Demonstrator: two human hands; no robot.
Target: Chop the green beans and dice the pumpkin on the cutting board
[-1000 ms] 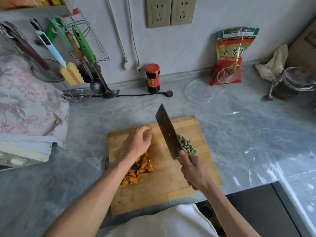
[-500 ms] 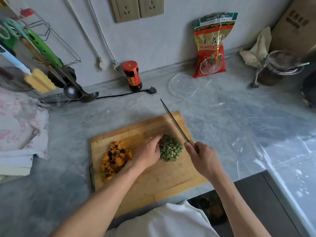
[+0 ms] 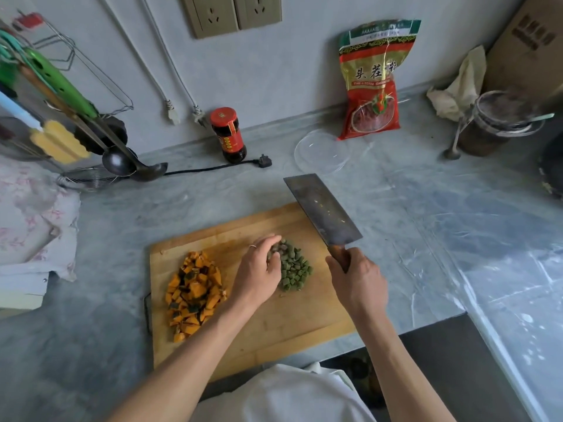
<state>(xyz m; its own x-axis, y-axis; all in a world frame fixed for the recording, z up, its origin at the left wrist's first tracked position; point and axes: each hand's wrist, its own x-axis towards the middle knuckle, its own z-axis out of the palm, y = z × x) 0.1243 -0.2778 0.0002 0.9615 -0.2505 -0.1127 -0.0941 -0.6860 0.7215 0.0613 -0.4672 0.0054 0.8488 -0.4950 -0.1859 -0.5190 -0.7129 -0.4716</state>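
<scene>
1. The wooden-handled cleaver [image 3: 323, 214] is gripped in the right hand [image 3: 356, 280]; since a moment ago its broad blade has been turned flat-side up, clear of the rectangular wooden cutting board [image 3: 274, 327].
2. The chopped green bean pieces [image 3: 294, 266] are cupped by the curled left hand [image 3: 257, 274], between both hands.
3. The diced orange pumpkin heap [image 3: 195, 290] is left beyond the left hand.
4. Cutting is judged finished; gathering is underway.
</scene>
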